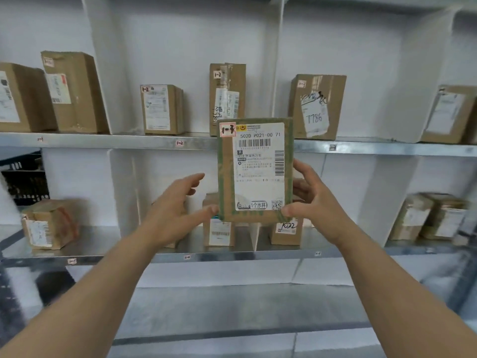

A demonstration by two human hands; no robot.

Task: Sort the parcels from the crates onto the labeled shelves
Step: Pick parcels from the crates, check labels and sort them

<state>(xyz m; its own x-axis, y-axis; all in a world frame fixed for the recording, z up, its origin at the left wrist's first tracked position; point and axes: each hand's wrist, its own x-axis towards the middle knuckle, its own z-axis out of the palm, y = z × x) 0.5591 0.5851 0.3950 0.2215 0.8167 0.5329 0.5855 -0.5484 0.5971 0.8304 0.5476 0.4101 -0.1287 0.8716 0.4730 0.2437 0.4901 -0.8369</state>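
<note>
At the far left, a dark crate (24, 177) was glimpsed behind the racking, and two cardboard boxes (51, 94) were stood on the upper shelf (103, 141) above a small edge tag that could not be read clearly. Further right, a bay tag marked 1-2 (180, 143) was fixed to the same shelf edge, and the boxes above it carried matching 1-2 stickers. The left hand (175, 210) was held open, its fingers (192, 180) spread and free of any load, with only the thumb tip brought against the lower left corner of the parcel (255, 169). That parcel, a flat brown box edged with green tape, was held upright in the air in front of the shelves, label toward the camera, well clear of any shelf surface. A red-bordered sticker (228, 129) at its top left was read as 1-3. The right hand (312, 200) was closed on the parcel's right edge, thumb pressed on the front near the lower corner and the other fingers wrapped behind. To the right, a box marked 7786 (316, 107) was stood in the next upper bay. The step in hand was judged to be label checking, with placement not yet made. The next move was judged to call for carrying the parcel rightward and up into that bay, provided its blurred tag (332, 147) was confirmed as 1-3.
</note>
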